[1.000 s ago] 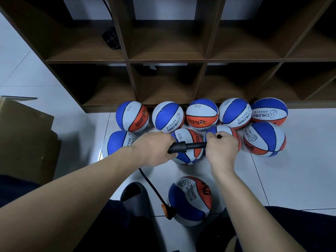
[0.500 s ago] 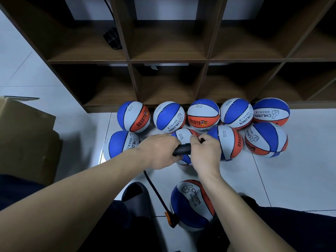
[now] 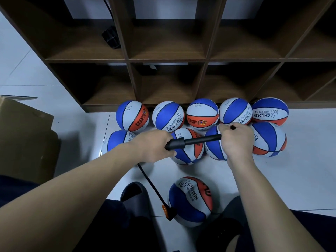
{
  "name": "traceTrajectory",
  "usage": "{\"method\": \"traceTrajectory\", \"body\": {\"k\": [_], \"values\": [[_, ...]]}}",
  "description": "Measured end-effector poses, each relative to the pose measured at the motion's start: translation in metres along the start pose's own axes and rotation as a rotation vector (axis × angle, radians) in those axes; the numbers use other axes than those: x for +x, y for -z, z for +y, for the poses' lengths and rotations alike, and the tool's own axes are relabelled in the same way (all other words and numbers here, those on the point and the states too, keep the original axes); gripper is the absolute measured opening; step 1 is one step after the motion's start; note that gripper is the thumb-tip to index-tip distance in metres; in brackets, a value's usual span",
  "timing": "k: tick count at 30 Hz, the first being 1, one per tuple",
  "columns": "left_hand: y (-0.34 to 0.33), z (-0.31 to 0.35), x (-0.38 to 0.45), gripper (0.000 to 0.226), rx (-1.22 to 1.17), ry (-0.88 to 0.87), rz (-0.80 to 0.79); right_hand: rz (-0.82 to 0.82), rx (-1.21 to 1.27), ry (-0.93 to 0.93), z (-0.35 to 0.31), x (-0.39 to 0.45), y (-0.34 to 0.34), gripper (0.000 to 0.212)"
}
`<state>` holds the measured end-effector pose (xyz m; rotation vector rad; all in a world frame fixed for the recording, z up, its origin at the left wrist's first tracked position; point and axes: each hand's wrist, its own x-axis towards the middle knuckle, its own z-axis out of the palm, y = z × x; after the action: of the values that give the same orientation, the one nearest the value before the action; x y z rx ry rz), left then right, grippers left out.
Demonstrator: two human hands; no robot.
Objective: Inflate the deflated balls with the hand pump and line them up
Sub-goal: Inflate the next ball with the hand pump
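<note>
The ball (image 3: 190, 200) on the floor tiles between the person's knees, joined by a thin hose (image 3: 149, 182) to the hand pump (image 3: 192, 141), looks light and springy, while the left hand (image 3: 154, 145) grips the rigid barrel and the right hand (image 3: 236, 140) clasps the handle, its rod drawn out.

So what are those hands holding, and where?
The pump: left hand grips its barrel end, right hand grips the handle end.
</note>
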<state>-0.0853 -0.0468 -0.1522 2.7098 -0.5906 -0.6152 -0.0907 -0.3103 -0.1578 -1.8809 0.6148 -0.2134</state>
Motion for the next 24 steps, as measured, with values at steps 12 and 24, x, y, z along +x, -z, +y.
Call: {"method": "traceTrajectory", "body": {"k": [12,24], "values": [[-0.005,0.015,-0.002,0.028,0.108,-0.01,0.063,-0.057,-0.055,0.053,0.007,-0.043,-0.046,0.042],[-0.009,0.019,-0.001,0.03,0.099,-0.041,0.065,-0.133,-0.036,0.046,0.009,-0.058,-0.061,0.041]]}}
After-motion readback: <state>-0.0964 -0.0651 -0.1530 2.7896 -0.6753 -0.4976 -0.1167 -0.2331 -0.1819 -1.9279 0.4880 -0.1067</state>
